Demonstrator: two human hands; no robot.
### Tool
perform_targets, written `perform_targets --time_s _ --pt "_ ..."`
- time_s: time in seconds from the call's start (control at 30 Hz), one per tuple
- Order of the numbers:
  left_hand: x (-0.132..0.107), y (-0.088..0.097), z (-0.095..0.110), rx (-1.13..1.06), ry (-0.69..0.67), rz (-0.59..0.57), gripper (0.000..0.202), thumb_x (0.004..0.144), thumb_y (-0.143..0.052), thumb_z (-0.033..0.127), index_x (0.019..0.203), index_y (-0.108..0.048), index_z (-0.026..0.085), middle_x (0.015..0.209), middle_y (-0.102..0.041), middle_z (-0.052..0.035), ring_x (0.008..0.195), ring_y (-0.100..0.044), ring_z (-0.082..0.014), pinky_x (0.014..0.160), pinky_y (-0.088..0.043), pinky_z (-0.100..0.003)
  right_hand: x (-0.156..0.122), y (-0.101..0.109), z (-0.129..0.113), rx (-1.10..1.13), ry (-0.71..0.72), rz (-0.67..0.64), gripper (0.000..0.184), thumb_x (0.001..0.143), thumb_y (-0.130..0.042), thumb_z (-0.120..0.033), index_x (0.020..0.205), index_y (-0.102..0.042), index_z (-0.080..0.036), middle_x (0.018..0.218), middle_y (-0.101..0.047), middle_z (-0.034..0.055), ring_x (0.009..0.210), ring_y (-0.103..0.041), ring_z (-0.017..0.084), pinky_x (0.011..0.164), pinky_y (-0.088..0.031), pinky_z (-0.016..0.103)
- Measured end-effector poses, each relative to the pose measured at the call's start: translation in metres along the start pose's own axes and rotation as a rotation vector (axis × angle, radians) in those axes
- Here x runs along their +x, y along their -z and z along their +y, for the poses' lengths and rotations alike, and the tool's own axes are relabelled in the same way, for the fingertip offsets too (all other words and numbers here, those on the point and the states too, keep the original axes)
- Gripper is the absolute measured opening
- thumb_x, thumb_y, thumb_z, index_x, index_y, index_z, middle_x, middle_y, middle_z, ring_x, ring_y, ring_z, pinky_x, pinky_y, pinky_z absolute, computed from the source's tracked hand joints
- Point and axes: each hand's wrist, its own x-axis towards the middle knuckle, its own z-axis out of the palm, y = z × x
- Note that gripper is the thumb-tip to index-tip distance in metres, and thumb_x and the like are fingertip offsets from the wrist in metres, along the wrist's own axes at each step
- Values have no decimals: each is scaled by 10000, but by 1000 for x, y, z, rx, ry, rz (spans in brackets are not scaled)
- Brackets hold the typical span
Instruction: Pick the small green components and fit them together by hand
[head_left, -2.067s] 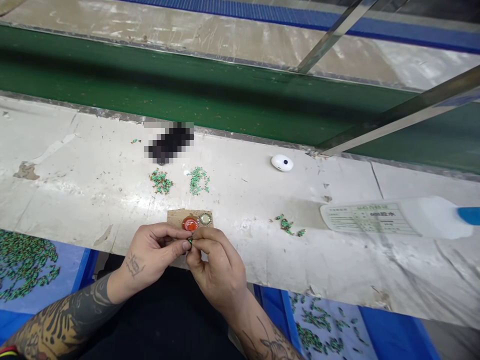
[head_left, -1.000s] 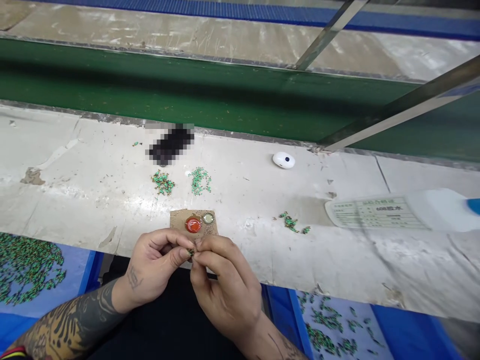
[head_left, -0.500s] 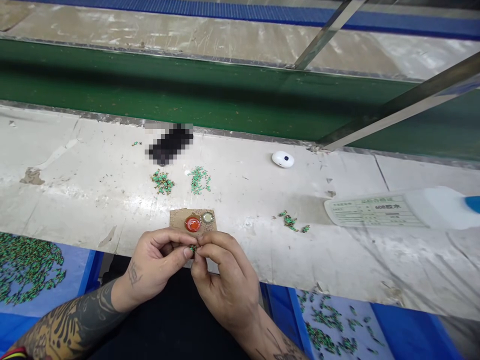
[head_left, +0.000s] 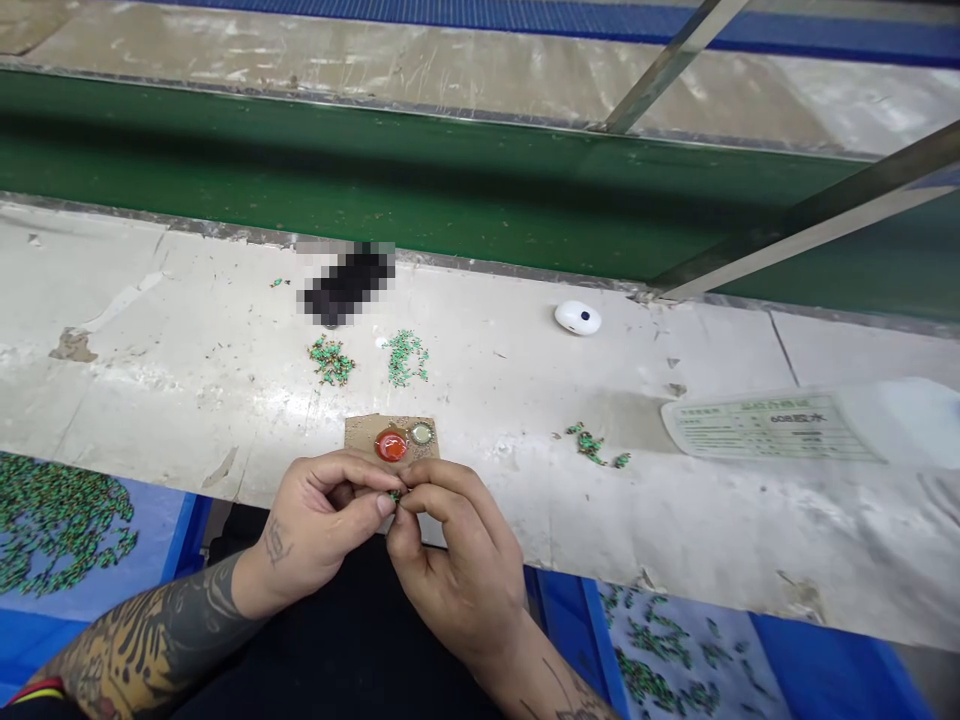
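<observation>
My left hand (head_left: 322, 525) pinches a small green-and-dark part (head_left: 395, 495) between thumb and index finger. Fingertips of my right hand (head_left: 465, 560) are closed in a pinch against the same spot; whatever they grip is too small and hidden to make out. Just beyond the hands lies a piece of brown cardboard (head_left: 361, 430), bearing a pool of glossy orange-red stuff (head_left: 391, 446) and a small round pale dish or cap (head_left: 421, 433). Farther back are a pile of green-and-brown parts (head_left: 331, 361) and a scatter of lighter green pieces (head_left: 407, 358).
More green parts (head_left: 589, 444) lie to the right, near a white labelled bottle (head_left: 780, 425) on its side. A white earbud-case-like object (head_left: 577, 318) sits at the back. Blue trays of green parts flank me, left (head_left: 176, 540) and right (head_left: 817, 665). Metal posts rise behind.
The whole view has shifted slightly, so things sit a little farther right. Both hands stay pinched together at the small part, with hardly any visible movement.
</observation>
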Motion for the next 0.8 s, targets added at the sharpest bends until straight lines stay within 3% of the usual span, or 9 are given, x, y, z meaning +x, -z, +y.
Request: perform_targets --time_s 0.5,0.8 --pt "-3 0 -5 -216 46 32 121 796 -792 109 838 -798 222 886 -767 1 812 -713 -101 734 -573 -187 5 -1 -6 19 18 -10 190 871 -573 -12 932 -581 -192 949 -636 52 901 -658 159 787 -604 296" --pt "0 0 -2 -219 111 40 122 777 -819 130 860 -805 218 914 -796 -18 858 -730 -109 807 -579 -188 4 0 -4 37 -22 -4 189 872 -571 -27 945 -584 -201 975 -627 55 911 -655 166 798 -607 309"
